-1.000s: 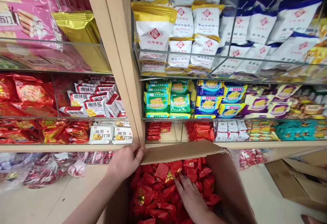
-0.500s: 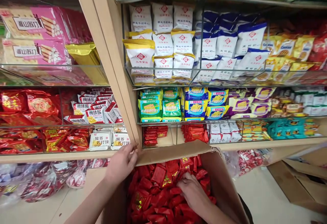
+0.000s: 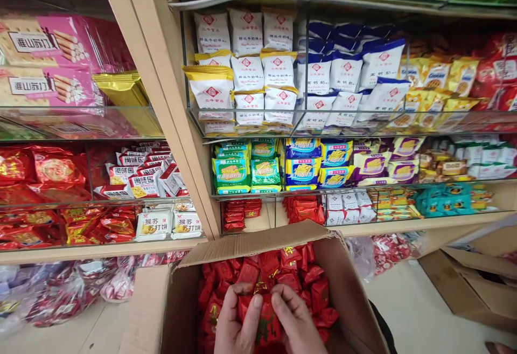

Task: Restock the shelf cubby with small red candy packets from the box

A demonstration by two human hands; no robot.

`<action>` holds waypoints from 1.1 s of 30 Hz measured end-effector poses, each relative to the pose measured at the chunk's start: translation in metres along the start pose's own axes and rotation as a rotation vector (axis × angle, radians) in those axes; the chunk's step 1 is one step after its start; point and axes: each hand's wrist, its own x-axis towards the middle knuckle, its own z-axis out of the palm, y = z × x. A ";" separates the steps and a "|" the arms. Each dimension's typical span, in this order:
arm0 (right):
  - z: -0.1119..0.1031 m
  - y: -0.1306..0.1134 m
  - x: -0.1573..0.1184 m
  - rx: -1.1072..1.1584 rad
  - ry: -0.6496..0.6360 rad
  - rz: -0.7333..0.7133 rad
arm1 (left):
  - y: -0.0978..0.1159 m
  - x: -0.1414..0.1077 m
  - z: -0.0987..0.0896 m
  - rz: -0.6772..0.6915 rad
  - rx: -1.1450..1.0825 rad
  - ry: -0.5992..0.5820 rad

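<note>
An open cardboard box (image 3: pixel 357 289) full of small red packets (image 3: pixel 319 292) stands low in the middle. Over the packets my left hand (image 3: pixel 238 321) and my right hand (image 3: pixel 293 319) are side by side, fingers curled in. Between them is a red packet (image 3: pixel 266 324) with gold marks, pinched at its upper edge by the thumbs and fingers of both hands. The lower part of this packet runs down among the hands near the bottom edge of the view.
Shelves with glass fronts hold white milk snack packs (image 3: pixel 246 71), green biscuit packs (image 3: pixel 232 173) and pink boxes (image 3: pixel 52 87). Bagged goods (image 3: pixel 60 289) lie on the floor at left. Another open carton (image 3: pixel 472 284) stands at the right.
My left hand has left the box flap by the shelf edge and come down over the packets. My right hand has moved lower and left, and both now hold a red packet. The view has shifted slightly.
</note>
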 end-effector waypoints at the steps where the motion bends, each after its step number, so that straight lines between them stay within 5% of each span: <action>1: 0.002 0.002 0.001 -0.035 0.050 -0.027 | 0.002 0.001 0.001 -0.046 -0.059 0.032; 7: 0.008 0.000 0.002 -0.258 0.209 -0.102 | 0.002 0.007 -0.003 -0.408 -0.315 0.079; 16: 0.005 -0.004 0.000 -0.550 0.290 -0.196 | -0.008 0.012 -0.003 -0.245 -0.180 0.012; 25: 0.000 -0.014 -0.001 -0.508 0.228 -0.175 | -0.003 0.013 -0.012 -0.174 -0.023 -0.092; 27: -0.006 -0.020 -0.002 -0.575 0.111 -0.196 | 0.002 0.016 -0.022 -0.114 0.026 -0.204; 31: -0.013 -0.034 -0.004 -0.770 -0.219 -0.232 | 0.021 0.022 -0.039 0.044 0.191 -0.703; 33: -0.012 -0.038 -0.006 -0.803 -0.227 -0.252 | 0.029 0.022 -0.039 0.012 0.248 -0.872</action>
